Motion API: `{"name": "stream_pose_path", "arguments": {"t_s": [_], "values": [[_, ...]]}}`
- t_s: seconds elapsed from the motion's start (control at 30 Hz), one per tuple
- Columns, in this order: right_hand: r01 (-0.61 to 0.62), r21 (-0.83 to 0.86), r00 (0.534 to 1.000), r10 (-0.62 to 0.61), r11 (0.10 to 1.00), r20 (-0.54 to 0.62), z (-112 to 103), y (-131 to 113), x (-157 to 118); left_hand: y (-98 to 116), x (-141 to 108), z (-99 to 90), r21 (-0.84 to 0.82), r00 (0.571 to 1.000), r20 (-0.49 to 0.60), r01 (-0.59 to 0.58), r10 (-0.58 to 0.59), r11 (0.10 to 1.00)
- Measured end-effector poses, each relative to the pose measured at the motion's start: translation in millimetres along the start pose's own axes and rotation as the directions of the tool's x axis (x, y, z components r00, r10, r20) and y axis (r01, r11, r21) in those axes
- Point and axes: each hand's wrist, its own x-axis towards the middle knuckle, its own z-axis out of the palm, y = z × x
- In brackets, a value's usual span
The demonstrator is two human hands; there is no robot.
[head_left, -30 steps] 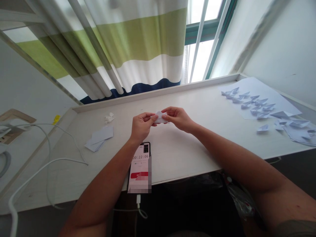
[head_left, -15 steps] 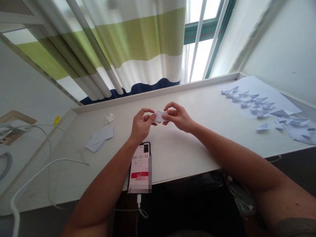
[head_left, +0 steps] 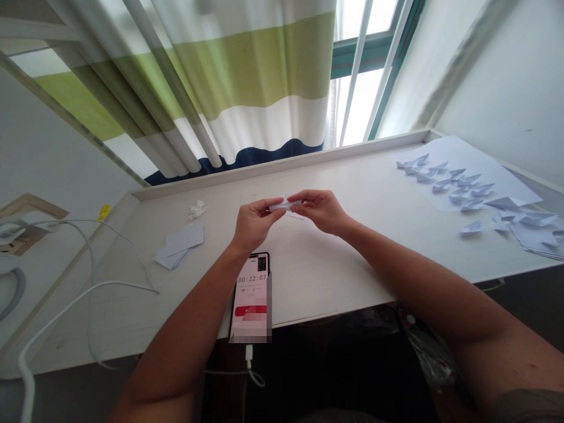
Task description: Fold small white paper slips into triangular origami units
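Observation:
Between my two hands, above the middle of the white desk [head_left: 317, 276], is a small folded piece of white paper [head_left: 285, 205]. My left hand [head_left: 256, 222] pinches its left end between thumb and fingers. At the right end, my right hand [head_left: 321, 210] grips it the same way. Fingers cover much of the paper, so its exact folds cannot be made out. Over on the right, several folded paper boats [head_left: 458, 183] sit in rows on a large white sheet [head_left: 497, 170].
A phone [head_left: 252, 296] showing a running timer lies by my left forearm, with a cable plugged in. Flat paper pieces [head_left: 184, 239] and a crumpled paper [head_left: 196, 209] lie to the left. White cables [head_left: 88, 258] cross the desk's left side. More boats [head_left: 535, 218] rest on stacked paper at right.
The paper has been turned in my hands and now shows as a narrow strip. My fingers, raised and curled before, have come down along its top edge.

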Motion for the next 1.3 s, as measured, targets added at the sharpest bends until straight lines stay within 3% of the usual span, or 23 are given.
{"name": "stream_pose_path", "arguments": {"t_s": [0.17,0.3,0.5,0.67,0.83,1.07,1.3], "values": [[0.027,0.03,0.999,-0.027,0.999,-0.024,1,1,1,-4,0,-0.6,0.074,0.995,-0.039,-0.089,0.092,0.993],[0.006,0.041,1.0,-0.005,0.999,-0.004,0,1,1,-5,0,0.0,0.051,0.996,-0.039,-0.084,0.086,0.995],[0.065,-0.102,0.995,-0.071,0.993,-0.064,3,2,-1,2,-1,1.5,0.123,0.988,-0.108,-0.1,0.113,0.987],[0.095,-0.199,0.991,-0.111,0.975,-0.071,5,4,-3,4,-1,-1.7,0.259,0.98,-0.056,-0.168,0.189,0.951],[0.142,-0.352,0.985,-0.168,0.925,-0.044,5,3,-4,-6,3,-3.0,0.364,0.945,-0.035,-0.291,0.326,0.885],[0.309,-0.477,0.943,-0.329,0.823,0.044,-1,-1,-2,3,-2,-1.2,0.333,0.961,-0.013,-0.255,0.275,0.908],[0.307,-0.453,0.951,-0.283,0.837,0.123,-4,-2,-3,9,-1,-7.9,0.293,0.989,0.11,-0.129,0.1,0.947]]}}
